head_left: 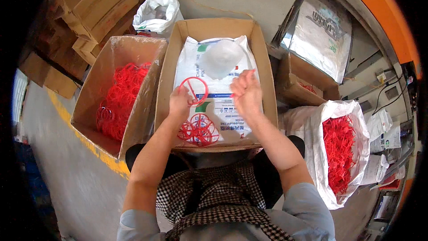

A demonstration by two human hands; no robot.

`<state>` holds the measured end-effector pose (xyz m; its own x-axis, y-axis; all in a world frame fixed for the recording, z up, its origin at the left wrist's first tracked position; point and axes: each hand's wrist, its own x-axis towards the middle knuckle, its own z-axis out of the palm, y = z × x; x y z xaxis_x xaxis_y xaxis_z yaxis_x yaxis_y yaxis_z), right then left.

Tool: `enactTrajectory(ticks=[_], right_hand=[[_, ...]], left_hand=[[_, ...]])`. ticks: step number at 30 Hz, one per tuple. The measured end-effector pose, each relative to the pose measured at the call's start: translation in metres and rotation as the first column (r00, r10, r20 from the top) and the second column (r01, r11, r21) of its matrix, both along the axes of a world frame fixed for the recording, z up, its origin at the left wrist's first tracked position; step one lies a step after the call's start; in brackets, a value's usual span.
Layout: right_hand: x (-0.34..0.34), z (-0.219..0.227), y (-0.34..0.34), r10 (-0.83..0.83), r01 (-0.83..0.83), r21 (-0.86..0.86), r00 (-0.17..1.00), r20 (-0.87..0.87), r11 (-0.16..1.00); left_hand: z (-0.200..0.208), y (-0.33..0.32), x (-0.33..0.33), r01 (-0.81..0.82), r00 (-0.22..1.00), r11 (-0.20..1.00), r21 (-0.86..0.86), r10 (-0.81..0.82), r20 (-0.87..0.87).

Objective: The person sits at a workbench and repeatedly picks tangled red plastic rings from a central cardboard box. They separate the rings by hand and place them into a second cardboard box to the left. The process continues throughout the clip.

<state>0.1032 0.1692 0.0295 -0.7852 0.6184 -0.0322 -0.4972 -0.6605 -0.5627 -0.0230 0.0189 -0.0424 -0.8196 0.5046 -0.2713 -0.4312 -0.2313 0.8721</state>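
Head view: left hand (pixel 179 102) pinching red plastic ring (pixel 194 90) above middle cardboard box (pixel 263 62); right hand (pixel 246 91) loosely curled, apparently empty. Best kept steady, over red ring pile (pixel 199 129).

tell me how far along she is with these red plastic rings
Done: a few red rings lie stacked in the middle box, and the left box holds a heap of red pieces. In hand: the left hand holds one ring; the right hand is raised beside it. Left: the white sack on the right is still well filled with red parts.
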Motion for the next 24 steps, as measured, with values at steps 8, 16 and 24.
enactTrajectory(ticks=[8,16,24], right_hand=[[0.002,-0.031,-0.004,0.341,-0.547,0.401,0.809,0.479,0.735],[-0.002,-0.037,0.002,0.505,-0.654,0.401,0.754,0.42,0.642],[-0.015,-0.014,-0.007,-0.44,-0.541,0.619,0.836,0.327,-0.569]], left_hand=[[0.046,0.002,0.033,0.477,0.876,0.877,-0.049,-0.479,-0.046],[0.036,-0.007,0.025,0.49,0.838,0.864,-0.116,-0.503,-0.21],[0.049,-0.028,0.002,0.344,0.932,0.922,-0.176,-0.358,-0.052]])
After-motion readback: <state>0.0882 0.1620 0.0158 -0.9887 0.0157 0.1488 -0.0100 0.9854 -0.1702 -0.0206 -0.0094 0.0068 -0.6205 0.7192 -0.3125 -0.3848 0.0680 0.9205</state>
